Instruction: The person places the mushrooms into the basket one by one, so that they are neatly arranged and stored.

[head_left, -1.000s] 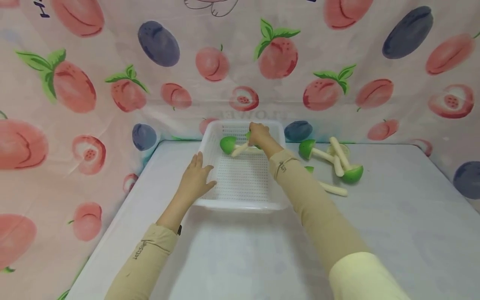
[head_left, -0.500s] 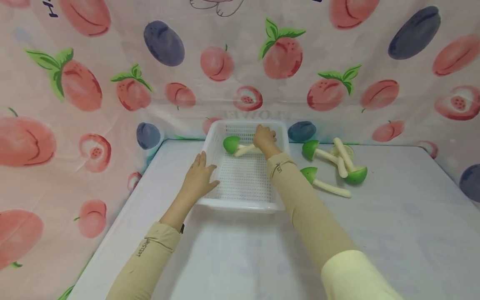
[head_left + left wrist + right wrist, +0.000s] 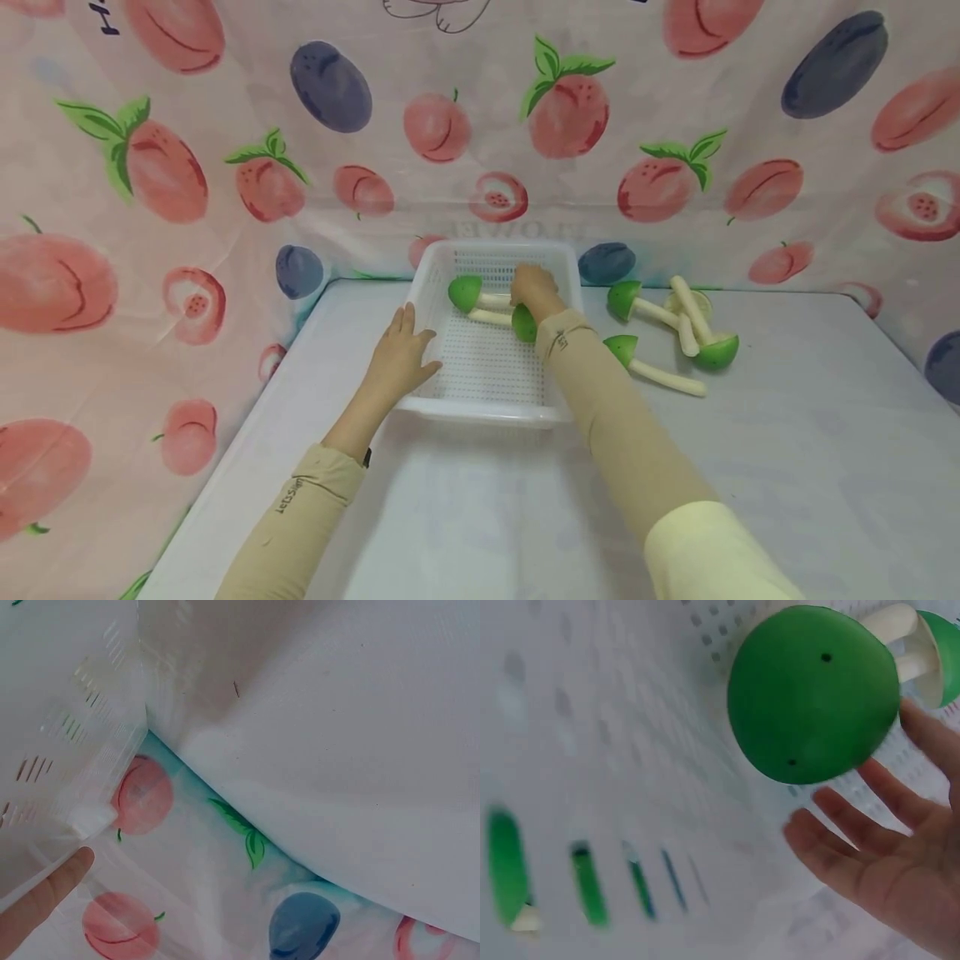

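A white plastic basket stands against the back wall with two green-capped toy mushrooms inside. One has its cap at the left; the other's cap lies at the right, under my right hand. Their cream stems lie side by side. In the right wrist view, the loosely bent fingers of my right hand are beside the near green cap, not wrapped round it. My left hand rests on the basket's left rim, its fingers extended; one straight finger shows beside the rim in the left wrist view.
Right of the basket lies a mushroom by itself. Behind it is a small group of mushrooms with crossing stems. A fruit-print cloth hangs behind the white table.
My right hand has lowered and turned in the basket; its mushroom now lies stem-left with the cap near my wrist. My left hand stays at the rim. The head view shifted slightly.
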The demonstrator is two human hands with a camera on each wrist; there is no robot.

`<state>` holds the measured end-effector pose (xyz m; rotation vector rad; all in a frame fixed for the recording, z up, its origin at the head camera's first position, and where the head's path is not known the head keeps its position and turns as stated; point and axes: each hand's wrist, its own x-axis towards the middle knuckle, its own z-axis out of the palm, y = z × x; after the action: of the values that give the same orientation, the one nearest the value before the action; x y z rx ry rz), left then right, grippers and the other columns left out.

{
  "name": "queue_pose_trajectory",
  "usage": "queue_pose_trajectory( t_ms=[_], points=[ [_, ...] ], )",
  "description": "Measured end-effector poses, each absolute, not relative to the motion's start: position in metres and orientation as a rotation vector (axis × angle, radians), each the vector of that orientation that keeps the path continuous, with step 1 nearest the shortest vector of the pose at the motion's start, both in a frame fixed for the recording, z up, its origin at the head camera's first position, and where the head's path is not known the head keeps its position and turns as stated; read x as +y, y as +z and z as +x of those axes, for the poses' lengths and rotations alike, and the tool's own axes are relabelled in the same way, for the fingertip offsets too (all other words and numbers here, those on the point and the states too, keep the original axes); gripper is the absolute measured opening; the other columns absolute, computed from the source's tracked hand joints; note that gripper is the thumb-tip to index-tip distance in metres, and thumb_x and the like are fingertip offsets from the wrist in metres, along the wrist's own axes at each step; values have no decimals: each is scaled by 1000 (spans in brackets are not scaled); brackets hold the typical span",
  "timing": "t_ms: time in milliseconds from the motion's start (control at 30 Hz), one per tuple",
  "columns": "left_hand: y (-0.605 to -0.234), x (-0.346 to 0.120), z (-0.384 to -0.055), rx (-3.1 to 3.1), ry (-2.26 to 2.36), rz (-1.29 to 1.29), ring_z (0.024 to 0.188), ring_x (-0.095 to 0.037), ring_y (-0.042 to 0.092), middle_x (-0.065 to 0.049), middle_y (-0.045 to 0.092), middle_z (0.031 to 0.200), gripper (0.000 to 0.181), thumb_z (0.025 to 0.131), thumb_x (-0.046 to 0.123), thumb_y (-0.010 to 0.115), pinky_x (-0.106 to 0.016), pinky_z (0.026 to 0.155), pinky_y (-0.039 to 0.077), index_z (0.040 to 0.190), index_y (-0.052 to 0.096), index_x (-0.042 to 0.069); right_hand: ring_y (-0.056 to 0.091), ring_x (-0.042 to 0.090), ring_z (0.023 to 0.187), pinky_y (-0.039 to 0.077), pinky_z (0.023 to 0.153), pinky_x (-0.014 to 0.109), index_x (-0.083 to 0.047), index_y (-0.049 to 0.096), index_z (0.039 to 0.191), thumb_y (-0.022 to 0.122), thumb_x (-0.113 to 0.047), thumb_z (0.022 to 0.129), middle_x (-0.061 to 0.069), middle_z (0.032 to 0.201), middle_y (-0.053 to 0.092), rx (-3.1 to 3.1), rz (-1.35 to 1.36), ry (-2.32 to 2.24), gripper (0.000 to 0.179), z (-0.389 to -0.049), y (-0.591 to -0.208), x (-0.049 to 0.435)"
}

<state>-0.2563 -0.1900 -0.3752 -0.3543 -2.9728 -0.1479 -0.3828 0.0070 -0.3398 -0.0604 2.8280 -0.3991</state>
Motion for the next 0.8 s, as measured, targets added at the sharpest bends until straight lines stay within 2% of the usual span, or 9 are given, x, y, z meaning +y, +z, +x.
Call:
queue_pose_trajectory(
  t_ms=[133,167,267,367,400,667,800],
  points=[
    [-373,-190,-255,-2974,-159,-338,137,-49,27,-36,27,146,52,81,31,73,-54,108,35,123,61,2,44,32,129,36,110,44,-3,50,132,70,-36,84,16,140,46,2670,-94,-180,61,-385,-332,6],
    [-373,-189,-255,-2974,-161,-337,137,-49,27,-36,27,146,52,81,31,73,-54,108,35,123,61,2,46,31,126,39,107,44,-5,53,130,73,-39,81,15,139,48,2648,-95,-129,63,-391,-336,6],
    [-372,-189,-255,-2979,-166,-333,137,-48,26,-36,26,146,52,82,31,73,-54,109,34,123,61,1,47,30,125,44,102,46,-6,53,130,73,-34,81,14,139,47,2596,-91,-54,60,-391,-334,4],
    [-372,-189,-255,-2987,-157,-338,137,-49,26,-36,26,146,53,82,32,72,-54,109,33,123,60,1,50,30,122,46,99,48,-6,56,127,70,-26,84,14,133,51,2649,-66,-99,49,-385,-335,4],
    [-372,-189,-255,-2990,-154,-338,137,-49,26,-36,26,146,53,82,32,72,-54,109,33,123,60,1,49,30,124,45,101,49,-5,54,129,67,-22,87,14,134,51,2663,-65,-133,47,-377,-330,5],
    [-372,-190,-254,-2983,-143,-337,137,-49,27,-36,27,146,53,82,32,72,-54,108,34,123,61,1,55,27,115,47,100,39,0,57,124,65,-20,87,16,126,57,2816,-160,-132,42,-369,-345,7],
    [-372,-188,-255,-2981,-156,-345,137,-48,27,-36,27,146,53,82,32,72,-54,108,35,123,61,1,49,39,120,47,98,45,1,47,133,51,-14,96,25,130,47,2860,-114,-146,41,-376,-352,6]
  ],
)
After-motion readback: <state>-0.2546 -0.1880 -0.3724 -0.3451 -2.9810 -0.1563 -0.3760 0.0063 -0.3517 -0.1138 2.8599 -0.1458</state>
